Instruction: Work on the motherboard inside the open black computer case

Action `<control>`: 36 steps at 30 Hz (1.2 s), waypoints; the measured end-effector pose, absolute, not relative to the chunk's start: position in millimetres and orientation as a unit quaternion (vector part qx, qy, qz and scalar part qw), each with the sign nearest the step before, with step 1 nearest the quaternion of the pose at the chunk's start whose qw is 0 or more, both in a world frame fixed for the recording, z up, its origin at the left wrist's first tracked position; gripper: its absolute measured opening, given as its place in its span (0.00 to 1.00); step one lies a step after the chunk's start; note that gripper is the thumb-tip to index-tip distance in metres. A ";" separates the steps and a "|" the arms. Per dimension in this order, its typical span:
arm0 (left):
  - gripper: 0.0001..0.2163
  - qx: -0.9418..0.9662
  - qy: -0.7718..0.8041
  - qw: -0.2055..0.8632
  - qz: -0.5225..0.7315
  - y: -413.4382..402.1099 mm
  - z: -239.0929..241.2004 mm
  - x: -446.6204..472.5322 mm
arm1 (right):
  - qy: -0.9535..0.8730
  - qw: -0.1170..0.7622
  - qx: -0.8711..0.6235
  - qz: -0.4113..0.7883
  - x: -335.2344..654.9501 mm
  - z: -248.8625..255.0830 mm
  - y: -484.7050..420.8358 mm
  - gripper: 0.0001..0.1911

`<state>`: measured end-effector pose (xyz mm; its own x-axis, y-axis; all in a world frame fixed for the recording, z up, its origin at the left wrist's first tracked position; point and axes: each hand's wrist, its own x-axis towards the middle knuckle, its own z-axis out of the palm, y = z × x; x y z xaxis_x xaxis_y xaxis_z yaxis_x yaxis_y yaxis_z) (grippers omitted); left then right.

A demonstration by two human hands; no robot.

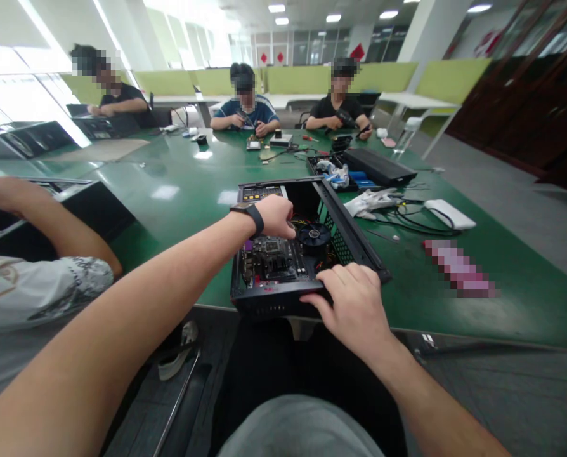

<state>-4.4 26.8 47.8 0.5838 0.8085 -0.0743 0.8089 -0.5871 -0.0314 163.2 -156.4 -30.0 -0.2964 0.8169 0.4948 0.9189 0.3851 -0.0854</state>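
Note:
An open black computer case (312, 292) lies in front of me at the table's near edge. Inside it I see a motherboard (269, 249), a round black fan (314, 235) and some coloured wires. My left hand (276, 214), with a dark band on the wrist, reaches over the case just left of the fan. Its fingers are curled together, and whatever they hold is hidden. With thumb below and fingers over the rim, my right hand (352, 298) grips the case's near right edge.
A glossy green table (169, 168) spreads around the case. White gloves (371, 202), black cables and a white box (449, 214) lie to the right, near a pixelated pink item (459, 268). A neighbour's arm (59, 216) works at another case (107, 209) on the left. Several people sit opposite.

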 end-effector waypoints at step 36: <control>0.13 0.829 0.510 0.029 0.227 35.8 85.0 -72.5 | -0.770 0.177 -0.587 -0.179 133.8 -29.0 59.7 0.23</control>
<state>-72.5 35.8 85.0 0.3770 0.8593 0.3457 0.8326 -0.4779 0.2800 133.8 59.7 -29.0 -0.2493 0.8398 0.4822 0.9664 0.2482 0.0674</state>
